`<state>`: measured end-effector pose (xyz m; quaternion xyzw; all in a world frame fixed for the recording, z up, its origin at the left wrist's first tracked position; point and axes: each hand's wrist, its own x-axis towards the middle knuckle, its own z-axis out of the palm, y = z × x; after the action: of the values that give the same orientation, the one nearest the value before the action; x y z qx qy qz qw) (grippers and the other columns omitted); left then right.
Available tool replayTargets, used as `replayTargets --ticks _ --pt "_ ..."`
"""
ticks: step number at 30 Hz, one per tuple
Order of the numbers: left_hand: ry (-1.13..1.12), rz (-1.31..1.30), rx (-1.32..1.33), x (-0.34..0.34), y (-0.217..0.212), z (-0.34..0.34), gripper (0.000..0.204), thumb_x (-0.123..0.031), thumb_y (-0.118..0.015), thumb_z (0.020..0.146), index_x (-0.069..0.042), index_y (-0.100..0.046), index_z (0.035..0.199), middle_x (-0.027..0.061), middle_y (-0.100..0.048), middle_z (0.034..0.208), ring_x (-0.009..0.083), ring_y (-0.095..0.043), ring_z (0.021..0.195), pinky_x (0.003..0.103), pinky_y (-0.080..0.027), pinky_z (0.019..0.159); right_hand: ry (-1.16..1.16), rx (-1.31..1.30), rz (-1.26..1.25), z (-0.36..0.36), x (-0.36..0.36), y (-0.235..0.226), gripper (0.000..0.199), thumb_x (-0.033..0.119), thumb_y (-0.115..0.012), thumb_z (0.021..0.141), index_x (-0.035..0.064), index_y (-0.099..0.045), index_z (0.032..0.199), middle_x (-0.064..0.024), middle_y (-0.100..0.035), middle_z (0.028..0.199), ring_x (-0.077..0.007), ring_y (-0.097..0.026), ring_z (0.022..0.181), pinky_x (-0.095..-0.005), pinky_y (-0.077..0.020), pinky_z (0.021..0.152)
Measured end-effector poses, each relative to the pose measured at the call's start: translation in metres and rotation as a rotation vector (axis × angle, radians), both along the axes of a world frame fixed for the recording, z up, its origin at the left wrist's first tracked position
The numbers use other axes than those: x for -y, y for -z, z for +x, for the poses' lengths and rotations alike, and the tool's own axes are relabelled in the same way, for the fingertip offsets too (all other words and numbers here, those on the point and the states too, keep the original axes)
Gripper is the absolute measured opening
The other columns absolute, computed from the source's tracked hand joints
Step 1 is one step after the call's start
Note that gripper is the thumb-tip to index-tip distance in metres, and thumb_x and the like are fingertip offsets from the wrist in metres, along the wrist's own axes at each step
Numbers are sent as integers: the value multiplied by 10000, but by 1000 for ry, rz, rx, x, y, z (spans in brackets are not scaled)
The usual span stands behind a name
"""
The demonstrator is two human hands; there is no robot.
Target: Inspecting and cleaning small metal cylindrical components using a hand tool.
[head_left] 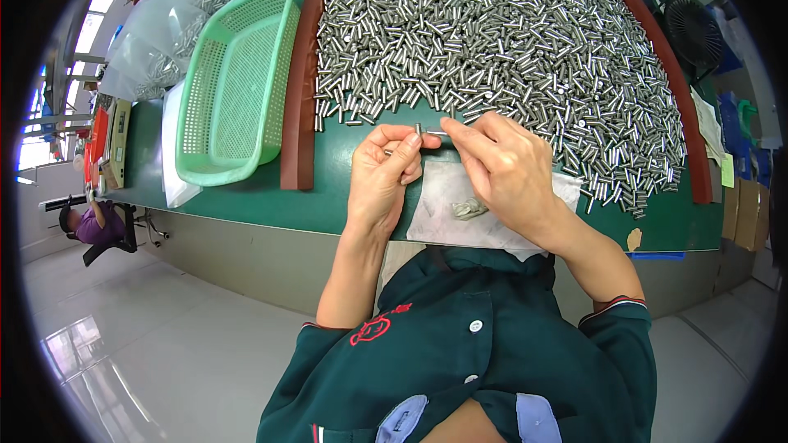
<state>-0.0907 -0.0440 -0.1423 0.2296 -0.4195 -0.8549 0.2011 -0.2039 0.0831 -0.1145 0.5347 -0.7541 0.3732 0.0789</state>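
Note:
My left hand (pixel 380 166) is closed, pinching a small metal pin (pixel 418 128) upright between thumb and forefinger. A bit of shiny metal also shows among its curled fingers. Just to the right, my right hand (pixel 507 166) has its fingertips on another metal pin (pixel 437 133), which lies sideways close to the first. Its lower fingers are partly hidden. Beyond both hands spreads a wide heap of loose metal pins (pixel 492 41). Under the right hand lies a stained white cloth (pixel 435 205), with a crumpled pale scrap (pixel 469 210) on it.
Dark red rails (pixel 298 115) border the heap on the green table (pixel 246 203). At left stands a green plastic basket (pixel 190 115), with clear bags of metal parts (pixel 156 49) beyond it. A black fan (pixel 694 29) is at far right. Another person (pixel 98 226) sits at far left.

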Motion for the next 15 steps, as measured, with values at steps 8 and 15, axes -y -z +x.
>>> replayTargets --ticks 8,15 --pt "-54 -11 -11 -3 0 -1 59 -28 -537 881 -6 -536 936 146 -618 827 36 -364 510 175 -308 457 6 -13 -8 1 0 2 251 62 -655 700 92 -670 949 -40 -514 653 -182 -555 589 -306 -440 467" --pt "-71 35 -47 -4 -2 2 87 -39 -521 890 -7 -543 968 147 -614 852 38 -340 508 175 -303 456 67 -54 27 -5 -2 3 251 52 -651 708 99 -668 954 -36 -514 651 -181 -553 580 -309 -430 466"
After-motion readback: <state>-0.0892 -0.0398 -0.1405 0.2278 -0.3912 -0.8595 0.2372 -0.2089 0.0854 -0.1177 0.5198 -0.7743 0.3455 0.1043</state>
